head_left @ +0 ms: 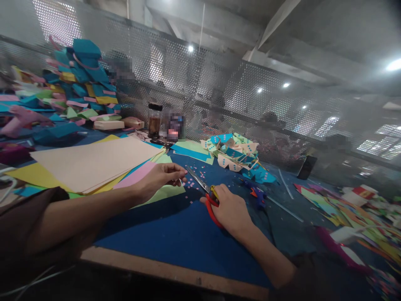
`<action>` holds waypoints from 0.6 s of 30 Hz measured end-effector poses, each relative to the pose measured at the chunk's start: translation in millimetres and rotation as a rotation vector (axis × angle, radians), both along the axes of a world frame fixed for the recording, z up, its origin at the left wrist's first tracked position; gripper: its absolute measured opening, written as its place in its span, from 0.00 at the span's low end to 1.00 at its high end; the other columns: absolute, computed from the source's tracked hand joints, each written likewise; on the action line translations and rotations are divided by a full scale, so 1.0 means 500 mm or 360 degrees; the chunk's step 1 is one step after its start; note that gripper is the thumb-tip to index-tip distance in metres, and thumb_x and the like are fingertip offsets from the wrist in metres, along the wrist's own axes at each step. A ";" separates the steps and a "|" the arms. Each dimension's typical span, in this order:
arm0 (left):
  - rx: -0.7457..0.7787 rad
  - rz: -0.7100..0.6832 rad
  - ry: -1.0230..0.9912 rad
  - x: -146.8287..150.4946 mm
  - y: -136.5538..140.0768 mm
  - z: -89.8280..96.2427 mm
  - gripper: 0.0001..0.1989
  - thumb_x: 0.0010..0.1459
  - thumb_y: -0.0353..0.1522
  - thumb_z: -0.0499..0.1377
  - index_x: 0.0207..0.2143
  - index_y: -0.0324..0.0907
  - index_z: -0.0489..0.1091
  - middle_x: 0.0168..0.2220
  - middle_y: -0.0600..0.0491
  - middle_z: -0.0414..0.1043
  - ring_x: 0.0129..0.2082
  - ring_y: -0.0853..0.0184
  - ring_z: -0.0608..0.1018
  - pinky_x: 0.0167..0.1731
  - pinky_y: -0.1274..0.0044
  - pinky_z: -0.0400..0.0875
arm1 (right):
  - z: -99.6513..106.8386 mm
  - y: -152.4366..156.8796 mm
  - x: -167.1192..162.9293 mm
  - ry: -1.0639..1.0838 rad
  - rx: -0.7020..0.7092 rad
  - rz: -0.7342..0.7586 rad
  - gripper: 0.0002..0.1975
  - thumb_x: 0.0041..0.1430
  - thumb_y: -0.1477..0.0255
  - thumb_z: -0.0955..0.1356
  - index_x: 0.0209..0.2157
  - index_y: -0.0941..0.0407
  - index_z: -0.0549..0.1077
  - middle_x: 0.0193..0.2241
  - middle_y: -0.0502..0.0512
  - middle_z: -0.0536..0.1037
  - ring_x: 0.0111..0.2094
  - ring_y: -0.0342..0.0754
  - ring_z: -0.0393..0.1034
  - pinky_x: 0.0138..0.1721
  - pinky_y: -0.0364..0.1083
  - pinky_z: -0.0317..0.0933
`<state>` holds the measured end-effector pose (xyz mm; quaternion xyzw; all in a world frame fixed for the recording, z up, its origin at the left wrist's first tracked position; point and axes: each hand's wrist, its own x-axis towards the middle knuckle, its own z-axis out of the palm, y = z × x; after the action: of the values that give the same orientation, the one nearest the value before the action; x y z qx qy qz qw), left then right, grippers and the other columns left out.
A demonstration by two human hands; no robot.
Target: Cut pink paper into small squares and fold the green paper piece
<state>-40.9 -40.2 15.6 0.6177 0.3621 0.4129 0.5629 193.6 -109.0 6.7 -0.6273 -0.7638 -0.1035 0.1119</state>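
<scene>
My right hand (230, 207) is closed round the handles of a pair of scissors (200, 182), one loop red and the other yellow. The blades point up and left towards my left hand (164, 177), and I cannot tell whether they are parted. Pinched in the left fingertips, just by the scissor tips, is a tiny piece of pink paper, mostly hidden. Small pink paper squares (191, 202) lie scattered on the blue tabletop (175, 234) beneath. Under my left forearm are pink and light green paper sheets (169, 194).
Large cream sheets (94, 163) are stacked at left. Dotted paper shapes (234, 152) are heaped behind the scissors. A blue glue gun (258, 196) with glue sticks lies right of them. A jar (154, 121) stands at the back, blue folded paper (86, 62) at far left.
</scene>
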 end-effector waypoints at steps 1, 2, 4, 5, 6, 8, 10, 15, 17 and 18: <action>-0.0001 0.0014 -0.0008 0.000 0.000 0.000 0.13 0.53 0.41 0.66 0.33 0.41 0.74 0.32 0.54 0.77 0.27 0.71 0.72 0.33 0.76 0.67 | 0.000 0.000 0.000 0.0000 -0.0003 0.0000 0.23 0.64 0.48 0.61 0.39 0.55 0.69 0.37 0.53 0.74 0.32 0.50 0.74 0.25 0.46 0.53; -0.0003 0.0024 -0.0019 0.000 0.000 0.000 0.13 0.52 0.41 0.67 0.33 0.41 0.74 0.31 0.54 0.76 0.27 0.71 0.71 0.33 0.76 0.67 | 0.000 0.000 0.000 -0.0002 -0.0003 -0.0002 0.23 0.64 0.48 0.61 0.39 0.55 0.69 0.37 0.53 0.75 0.32 0.50 0.74 0.25 0.46 0.52; -0.0008 0.0036 -0.0041 0.001 0.000 0.000 0.13 0.52 0.41 0.67 0.33 0.41 0.74 0.31 0.54 0.76 0.27 0.71 0.72 0.33 0.76 0.67 | 0.000 0.000 0.000 -0.0011 -0.0007 -0.0004 0.24 0.64 0.48 0.61 0.38 0.55 0.69 0.37 0.53 0.75 0.32 0.50 0.74 0.25 0.46 0.52; -0.0012 0.0039 -0.0046 0.001 0.000 0.000 0.13 0.52 0.41 0.67 0.33 0.40 0.74 0.31 0.54 0.76 0.27 0.71 0.72 0.33 0.76 0.67 | 0.000 0.000 0.000 -0.0014 -0.0014 -0.0002 0.24 0.64 0.48 0.61 0.38 0.55 0.69 0.37 0.53 0.75 0.32 0.50 0.74 0.25 0.45 0.51; -0.0014 0.0040 -0.0047 0.001 0.000 0.000 0.13 0.52 0.41 0.67 0.33 0.40 0.74 0.31 0.54 0.76 0.27 0.71 0.72 0.33 0.76 0.67 | 0.000 -0.001 0.000 -0.0016 -0.0022 -0.0001 0.23 0.64 0.48 0.61 0.38 0.55 0.69 0.37 0.53 0.75 0.32 0.50 0.74 0.26 0.45 0.51; -0.0019 0.0035 -0.0044 0.001 0.000 0.000 0.14 0.52 0.40 0.67 0.34 0.40 0.74 0.31 0.54 0.76 0.27 0.71 0.72 0.33 0.76 0.67 | 0.001 -0.002 -0.001 -0.0016 -0.0038 0.0005 0.23 0.64 0.49 0.61 0.38 0.55 0.69 0.36 0.53 0.75 0.32 0.50 0.74 0.26 0.45 0.51; -0.0027 0.0025 -0.0039 0.002 0.000 0.000 0.14 0.51 0.40 0.67 0.35 0.40 0.74 0.31 0.54 0.77 0.27 0.71 0.72 0.33 0.76 0.67 | 0.002 -0.003 -0.003 -0.0011 -0.0051 0.0010 0.23 0.64 0.49 0.62 0.37 0.55 0.69 0.36 0.53 0.75 0.32 0.50 0.74 0.26 0.45 0.51; -0.0030 -0.0033 -0.0029 0.002 -0.001 0.001 0.13 0.52 0.39 0.67 0.36 0.41 0.74 0.31 0.54 0.77 0.28 0.71 0.72 0.33 0.76 0.66 | 0.003 -0.006 -0.006 0.0031 -0.0073 0.0040 0.22 0.63 0.50 0.63 0.36 0.55 0.70 0.35 0.52 0.75 0.33 0.49 0.74 0.28 0.45 0.52; -0.0027 -0.0045 -0.0022 0.002 -0.002 0.001 0.12 0.53 0.39 0.66 0.36 0.41 0.74 0.32 0.54 0.77 0.28 0.71 0.72 0.33 0.76 0.66 | 0.003 -0.006 -0.006 0.0052 -0.0080 0.0048 0.21 0.63 0.50 0.63 0.36 0.55 0.70 0.35 0.52 0.76 0.33 0.49 0.75 0.28 0.45 0.53; -0.0026 -0.0047 -0.0016 0.002 -0.003 0.001 0.12 0.53 0.39 0.66 0.36 0.41 0.75 0.32 0.54 0.77 0.28 0.71 0.72 0.33 0.76 0.66 | 0.002 -0.005 -0.005 0.0064 -0.0084 0.0050 0.21 0.63 0.50 0.64 0.35 0.55 0.70 0.35 0.52 0.76 0.33 0.49 0.75 0.28 0.45 0.53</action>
<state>-40.2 -41.6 16.0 0.6164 0.3534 0.4047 0.5757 191.0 -111.6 7.9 -0.6199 -0.7736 -0.0691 0.1122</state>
